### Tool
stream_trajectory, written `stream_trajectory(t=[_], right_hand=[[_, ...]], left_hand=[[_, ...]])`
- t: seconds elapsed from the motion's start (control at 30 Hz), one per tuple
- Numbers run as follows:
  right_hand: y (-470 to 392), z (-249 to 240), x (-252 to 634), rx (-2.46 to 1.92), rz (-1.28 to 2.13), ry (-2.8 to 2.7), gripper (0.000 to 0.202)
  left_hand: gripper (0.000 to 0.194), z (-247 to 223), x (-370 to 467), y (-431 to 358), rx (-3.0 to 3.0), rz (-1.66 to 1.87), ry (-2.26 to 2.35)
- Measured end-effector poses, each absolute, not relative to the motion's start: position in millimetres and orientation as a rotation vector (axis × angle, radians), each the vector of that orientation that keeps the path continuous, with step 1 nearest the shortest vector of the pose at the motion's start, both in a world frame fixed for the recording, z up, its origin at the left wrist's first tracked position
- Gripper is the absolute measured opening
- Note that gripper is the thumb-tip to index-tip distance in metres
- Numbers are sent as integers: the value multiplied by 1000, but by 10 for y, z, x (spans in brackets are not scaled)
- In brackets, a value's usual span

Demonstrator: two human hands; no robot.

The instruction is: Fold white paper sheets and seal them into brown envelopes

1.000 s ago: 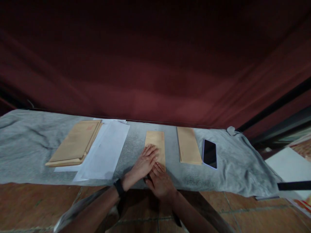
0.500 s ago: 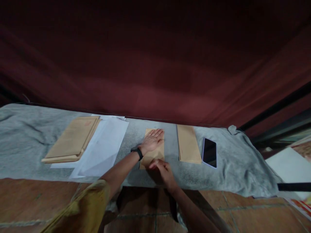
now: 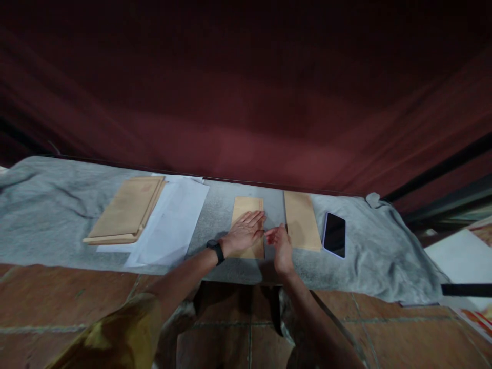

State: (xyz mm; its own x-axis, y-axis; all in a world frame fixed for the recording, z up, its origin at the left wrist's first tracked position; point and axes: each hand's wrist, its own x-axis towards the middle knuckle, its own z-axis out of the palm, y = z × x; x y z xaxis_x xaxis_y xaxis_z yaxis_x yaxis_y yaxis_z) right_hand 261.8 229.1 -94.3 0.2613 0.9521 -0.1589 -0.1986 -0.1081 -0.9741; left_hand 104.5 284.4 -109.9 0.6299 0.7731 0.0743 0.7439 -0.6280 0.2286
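My left hand [image 3: 244,234], with a dark watch on the wrist, lies flat with its fingers stretched across a brown paper envelope [image 3: 249,204]. Small red print shows at the envelope's upper right corner. The palm covers the middle of it. Close by the envelope's right edge is my right hand [image 3: 282,248], its fingers loosely bent toward the left hand and nothing seen in them. To its right lie more brown envelopes [image 3: 303,220] of similar size, one over another. All of these rest on a grey cloth [image 3: 215,220].
Larger brown envelopes [image 3: 125,210] are stacked at the left, partly over white paper sheets [image 3: 175,220]. A phone [image 3: 334,234] with a pale purple edge lies at the right. Behind the cloth hangs a dark red fabric [image 3: 246,133]. Tiled floor [image 3: 77,307] runs along the front.
My left hand has slid down the envelope, baring its upper part and red print. My right hand has moved from the envelope's lower edge up and right to its right side. The view has shifted slightly.
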Motion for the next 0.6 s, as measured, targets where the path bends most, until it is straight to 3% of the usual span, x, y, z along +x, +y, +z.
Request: stream_trajectory(t=[0.6], right_hand=[[2384,-967,2618,-1396,1107,-1010,61]], left_hand=[[60,-1021,990,1906,2686,321,1071]])
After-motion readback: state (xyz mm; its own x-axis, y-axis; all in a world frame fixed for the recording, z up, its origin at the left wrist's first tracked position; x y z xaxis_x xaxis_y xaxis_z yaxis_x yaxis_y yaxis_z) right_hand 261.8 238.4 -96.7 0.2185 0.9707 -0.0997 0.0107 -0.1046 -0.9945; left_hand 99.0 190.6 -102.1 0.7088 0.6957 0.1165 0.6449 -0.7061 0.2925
